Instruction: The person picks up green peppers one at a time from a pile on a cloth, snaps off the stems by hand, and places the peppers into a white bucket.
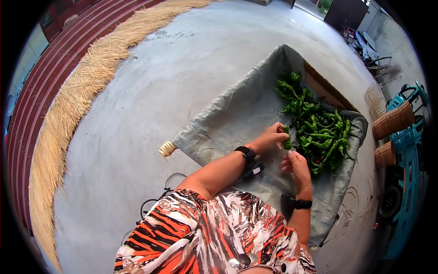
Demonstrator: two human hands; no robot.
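Note:
My left hand (273, 138) is closed around a green chili pepper (286, 138), which it holds above the sheet-lined tray. Just below the pepper is my right hand (297, 165), its thumb and fingers pinched together near the pepper's lower end. Whether a small piece is between those fingertips is too small to tell. A pile of long, curled green chili peppers (321, 134) lies in the right part of the tray, with a touch of red among them. The tray (237, 114) is lined with a grey-green woven plastic sheet that drapes over its sides.
A bundled pale tie (167, 149) sticks out at the tray's left corner. Dark cords (150, 201) lie beside my left elbow. To the right stand wicker baskets (393, 119) and a teal cargo vehicle (410, 182). A band of straw (82, 98) runs along red steps (34, 118) at left.

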